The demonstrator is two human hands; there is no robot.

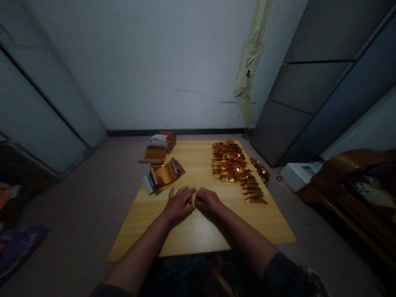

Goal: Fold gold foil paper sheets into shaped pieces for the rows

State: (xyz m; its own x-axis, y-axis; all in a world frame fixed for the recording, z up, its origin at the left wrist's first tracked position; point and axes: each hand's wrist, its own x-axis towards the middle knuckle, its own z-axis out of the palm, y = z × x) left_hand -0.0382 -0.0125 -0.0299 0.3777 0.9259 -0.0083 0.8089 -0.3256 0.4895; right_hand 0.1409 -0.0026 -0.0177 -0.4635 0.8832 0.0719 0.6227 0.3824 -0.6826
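Note:
My left hand point(178, 203) and my right hand point(208, 201) meet at the middle of a low wooden board point(198, 231). Both hands are closed on a small piece of gold foil paper point(192, 199), which shows only as a sliver between the fingers. To the right lies a long row of folded gold foil pieces point(235, 169), reaching from the far edge toward my right hand. To the left sits a stack of unfolded gold foil sheets point(163, 176) with white backing.
More foil sheet stacks point(158, 149) lie at the board's far left corner. A grey cabinet point(309, 90) stands at the right, a white box point(298, 174) and a wooden chair point(352, 177) beside it. The bare floor surrounds the board; a wall lies ahead.

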